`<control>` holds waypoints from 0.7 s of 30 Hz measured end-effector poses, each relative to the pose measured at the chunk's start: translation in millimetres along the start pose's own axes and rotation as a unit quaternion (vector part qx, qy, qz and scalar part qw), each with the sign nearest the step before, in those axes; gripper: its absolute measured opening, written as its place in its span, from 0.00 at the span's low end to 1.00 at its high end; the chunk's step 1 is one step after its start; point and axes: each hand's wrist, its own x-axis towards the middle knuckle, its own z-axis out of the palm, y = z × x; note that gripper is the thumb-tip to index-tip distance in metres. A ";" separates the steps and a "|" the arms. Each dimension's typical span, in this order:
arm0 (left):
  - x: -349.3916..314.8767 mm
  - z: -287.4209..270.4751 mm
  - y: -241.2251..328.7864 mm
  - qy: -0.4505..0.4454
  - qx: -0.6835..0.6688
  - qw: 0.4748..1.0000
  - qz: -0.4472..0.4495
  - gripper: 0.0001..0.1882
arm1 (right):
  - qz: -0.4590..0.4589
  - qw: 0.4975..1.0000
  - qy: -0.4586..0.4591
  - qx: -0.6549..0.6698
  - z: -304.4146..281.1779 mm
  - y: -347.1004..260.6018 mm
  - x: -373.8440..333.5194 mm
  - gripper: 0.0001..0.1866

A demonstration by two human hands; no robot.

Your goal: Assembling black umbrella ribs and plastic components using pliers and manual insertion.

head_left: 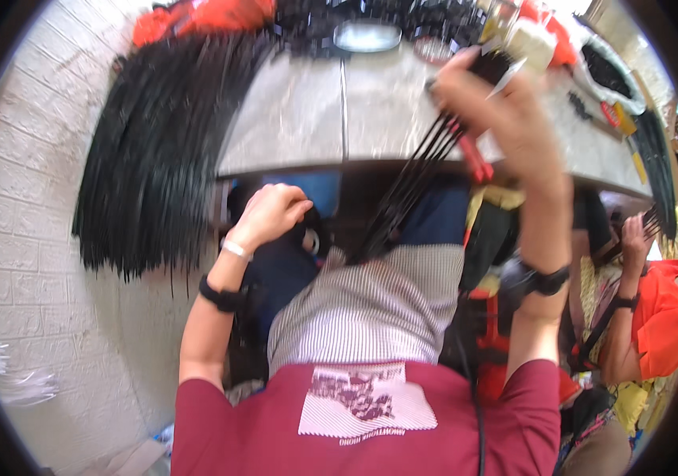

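Observation:
My right hand (501, 115), smeared by motion, is raised over the right part of the grey table. Its fingers are closed around a bundle of thin black strands (418, 174), which slants down past the table edge toward my lap. Beside this hand a red-handled tool (478, 155) shows at the table edge; its kind is unclear. My left hand (275, 210) hovers before the table's front edge, above my leg, with fingers curled in and nothing visible in them. A large heap of long black strands (168, 151) hangs over the table's left end.
The grey table (291, 111) has a seam across its top. Small black pieces (299, 32) and a round clear dish (366, 36) are at its far side. A white sack (608, 75) stands far right. A co-worker's hand (636, 238) is at the right. A white brick wall (29, 182) rises left.

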 end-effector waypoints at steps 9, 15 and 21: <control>-26.9 145.1 -40.6 -0.208 0.072 0.975 0.022 0.23 | -0.023 0.979 0.205 -0.009 -62.8 9.1 -29.7 0.13; -8.2 67.0 -75.4 0.098 0.148 0.978 -0.111 0.09 | -0.025 0.960 0.280 0.008 -61.6 -3.6 -42.5 0.14; -13.2 26.9 -28.1 0.062 0.164 0.983 -0.053 0.09 | -0.043 0.978 0.199 0.033 -87.9 -1.9 -49.1 0.15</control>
